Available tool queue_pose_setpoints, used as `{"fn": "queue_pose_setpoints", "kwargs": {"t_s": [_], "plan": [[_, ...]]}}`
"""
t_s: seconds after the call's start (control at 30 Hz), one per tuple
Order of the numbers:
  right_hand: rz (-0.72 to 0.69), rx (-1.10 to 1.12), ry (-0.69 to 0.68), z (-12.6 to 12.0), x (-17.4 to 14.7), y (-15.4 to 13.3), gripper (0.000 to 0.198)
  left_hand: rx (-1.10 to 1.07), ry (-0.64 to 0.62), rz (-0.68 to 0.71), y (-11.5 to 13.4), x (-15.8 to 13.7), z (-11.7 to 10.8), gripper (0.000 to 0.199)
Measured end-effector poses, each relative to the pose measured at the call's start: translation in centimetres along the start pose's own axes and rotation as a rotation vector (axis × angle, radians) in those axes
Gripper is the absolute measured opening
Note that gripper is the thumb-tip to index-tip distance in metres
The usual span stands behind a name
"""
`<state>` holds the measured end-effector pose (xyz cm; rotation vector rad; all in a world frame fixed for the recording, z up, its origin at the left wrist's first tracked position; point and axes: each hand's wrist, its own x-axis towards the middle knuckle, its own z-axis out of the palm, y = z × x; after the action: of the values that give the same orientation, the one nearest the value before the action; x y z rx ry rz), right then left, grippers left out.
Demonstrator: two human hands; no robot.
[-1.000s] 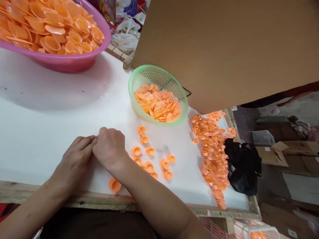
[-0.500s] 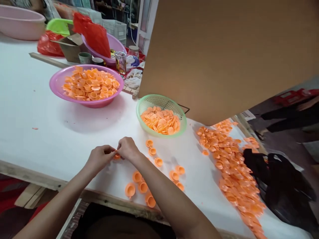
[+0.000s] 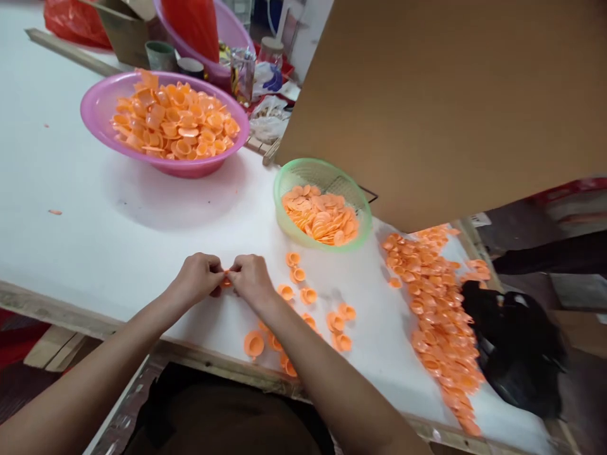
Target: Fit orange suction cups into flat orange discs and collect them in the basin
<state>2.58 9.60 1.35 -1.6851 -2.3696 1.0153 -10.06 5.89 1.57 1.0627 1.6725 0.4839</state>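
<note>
Between my two hands is a small orange plastic cup-shaped piece (image 3: 227, 278), mostly hidden by the fingers. My left hand (image 3: 199, 276) pinches it from the left, and my right hand (image 3: 250, 276) pinches it from the right. Both hands are closed, just above the white tabletop. Several loose orange cups (image 3: 254, 344) lie by my right forearm, some partly hidden under it. Beyond my right hand stands a green mesh basket (image 3: 279, 218) holding flat orange discs (image 3: 322, 218). Farther back on the left, a pink basin (image 3: 95, 120) is heaped with orange cups (image 3: 177, 120).
A long pile of orange pieces (image 3: 436, 316) spreads along the right side, beside a black bag (image 3: 516, 354). A large brown cardboard sheet (image 3: 427, 107) rises behind the basket. A glass (image 3: 242, 76), a green cup (image 3: 160, 57) and a cardboard box (image 3: 121, 31) stand at the back.
The camera view has tilted down and shifted, so the basin looks larger and nearer. Both hands stay together at the orange piece, with the left fingers now more curled round it.
</note>
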Motion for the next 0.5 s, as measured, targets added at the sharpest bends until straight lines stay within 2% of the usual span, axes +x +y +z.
{"fn": "queue_pose_setpoints", "kwargs": {"t_s": [0.1, 0.17, 0.23, 0.3, 0.37, 0.4, 0.47, 0.5], "plan": [[-0.079, 0.084, 0.05, 0.1, -1.5, 0.9, 0.014, 0.274, -0.012, 0.029, -0.5, -0.1, -0.1, 0.013], [-0.127, 0.186, 0.17, -1.9, -3.5, 3.5, 0.018, 0.391, 0.04, 0.113, -1.5, -0.3, 0.3, 0.02], [-0.06, 0.227, 0.415, -5.1, -6.5, 7.7, 0.024, 0.425, 0.153, 0.313, -3.2, -0.7, 1.4, 0.039], [0.105, 0.114, 0.618, -8.2, -10.3, 12.4, 0.029, 0.457, 0.245, 0.555, -4.9, -1.3, 3.4, 0.072], [0.247, 0.036, 0.584, -9.5, -13.9, 16.2, 0.037, 0.546, 0.242, 0.752, -6.0, -1.9, 6.1, 0.108], [0.28, 0.014, 0.536, -9.2, -15.4, 17.3, 0.04, 0.594, 0.211, 0.825, -6.1, -2.2, 7.5, 0.12], [0.29, -0.035, 0.463, -7.2, -17.3, 17.7, 0.044, 0.659, 0.126, 0.949, -5.6, -2.5, 10.0, 0.13], [0.285, -0.074, 0.454, -5.8, -17.7, 17.1, 0.046, 0.674, 0.083, 1.003, -4.9, -2.6, 11.0, 0.128]]}}
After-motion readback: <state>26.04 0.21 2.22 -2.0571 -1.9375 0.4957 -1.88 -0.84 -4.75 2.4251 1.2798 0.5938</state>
